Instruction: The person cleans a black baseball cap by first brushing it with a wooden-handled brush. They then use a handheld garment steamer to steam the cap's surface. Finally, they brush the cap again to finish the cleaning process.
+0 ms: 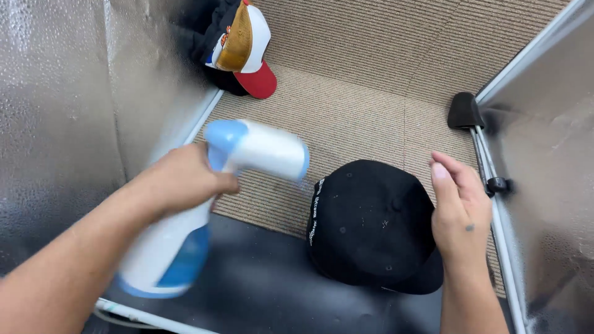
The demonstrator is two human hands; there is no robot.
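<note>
The left hand [185,179] grasps a white-and-blue spray bottle [210,204], fingers clenched on its neck, nozzle toward the black cap [365,226] on the floor. The right hand [461,213], fingers released, touches the cap's right edge.

Caps: you've got 3 – 1 black cap [371,226], 2 stacked caps [241,46] at back
Spray bottles: 1 [204,204]
Your hands: 2

You have no screens or signs here; the one package is the white-and-blue spray bottle [185,216], tilted, in your left hand [185,179].
</note>
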